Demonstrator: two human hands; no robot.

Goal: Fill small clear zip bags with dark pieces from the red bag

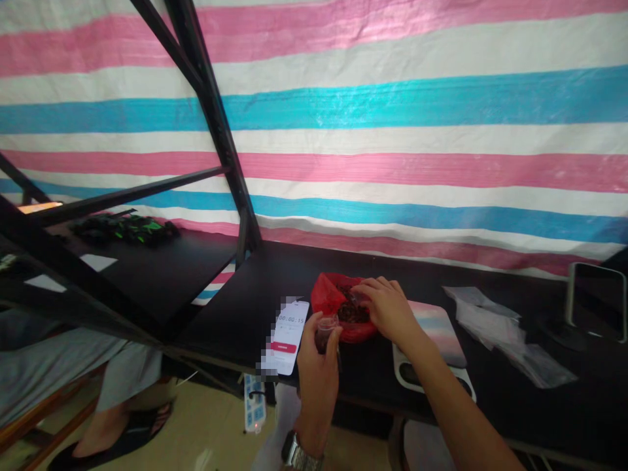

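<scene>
My left hand [318, 366] is wrapped round a small clear cup [326, 330] with something dark in it, just in front of a red plastic bag [328, 297]. The bag lies open on the black table [275, 281] and holds a heap of dark brown pieces [349, 312]. My right hand [387, 307] reaches into the bag's mouth with its fingers pinched together over the pieces; what they hold is too small to make out. A wristwatch [298, 453] is on my left wrist.
A phone [288, 337] showing a timer lies left of the bag. A small scale [436, 347] with a pastel top sits under my right forearm. Clear plastic bags [505, 333] lie to the right, a tablet [598, 301] at far right. Another person's legs [112, 392] are at lower left.
</scene>
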